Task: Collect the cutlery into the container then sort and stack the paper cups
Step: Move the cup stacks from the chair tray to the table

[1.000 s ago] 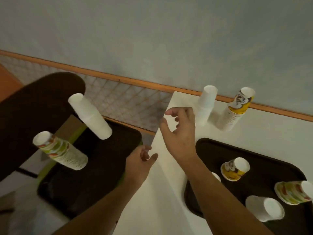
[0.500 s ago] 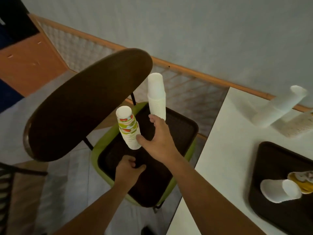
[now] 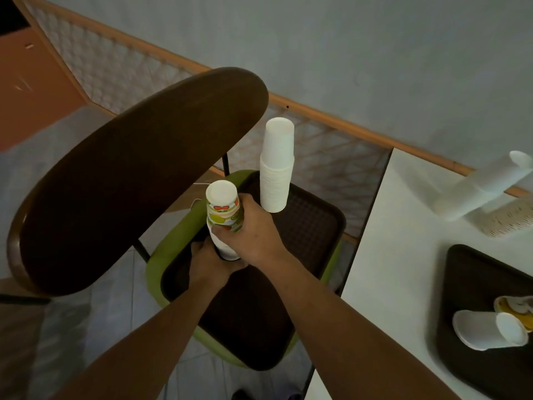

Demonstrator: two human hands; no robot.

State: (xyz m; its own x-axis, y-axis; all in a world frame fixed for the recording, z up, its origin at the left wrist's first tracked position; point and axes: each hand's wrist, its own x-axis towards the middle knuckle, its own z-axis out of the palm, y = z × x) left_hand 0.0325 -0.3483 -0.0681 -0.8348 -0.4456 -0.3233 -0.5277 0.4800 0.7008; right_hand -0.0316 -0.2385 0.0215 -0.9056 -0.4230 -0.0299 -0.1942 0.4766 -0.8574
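From the head camera, the right hand point(image 3: 253, 235) wraps its fingers round the fruit cup stack point(image 3: 223, 212), and the left hand point(image 3: 210, 267) grips its bottom. The stack is upright over the brown tray point(image 3: 314, 226) on the green chair point(image 3: 161, 255), beside the white cup stack point(image 3: 277, 166). The table tray point(image 3: 467, 284) holds a white cup point(image 3: 487, 330) and a yellow cup point(image 3: 513, 306), both lying down.

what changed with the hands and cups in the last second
Both hands moved left from the table to the chair's tray. The right hand now grips the printed cup stack, and the left hand holds its base. The white stack beside it stayed upright.
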